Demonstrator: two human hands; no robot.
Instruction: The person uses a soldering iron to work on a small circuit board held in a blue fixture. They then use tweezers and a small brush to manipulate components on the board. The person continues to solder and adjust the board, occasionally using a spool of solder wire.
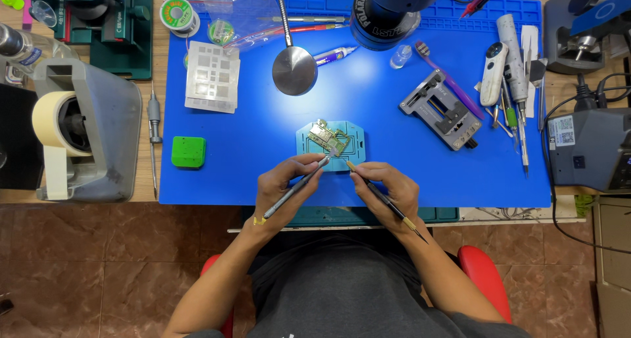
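Note:
A small green circuit board (pixel 327 138) lies on a teal holder plate (pixel 355 141) in the middle of the blue work mat (pixel 263 128). My left hand (pixel 282 190) grips a slim grey tool (pixel 296 187) like a pen, its tip touching the board's near edge. My right hand (pixel 388 190) holds a dark thin tool with a yellow end (pixel 384 201), its tip pointing at the same edge of the board. The two hands sit close together at the mat's front edge.
A grey tape dispenser (pixel 85 134) and a green square block (pixel 188 151) sit at left. A metal stencil sheet (pixel 211 76), a round metal disc on a stalk (pixel 294 70), a grey vise (pixel 442 109), several hand tools (pixel 513 82) and a grey station box (pixel 588 147) surround the board.

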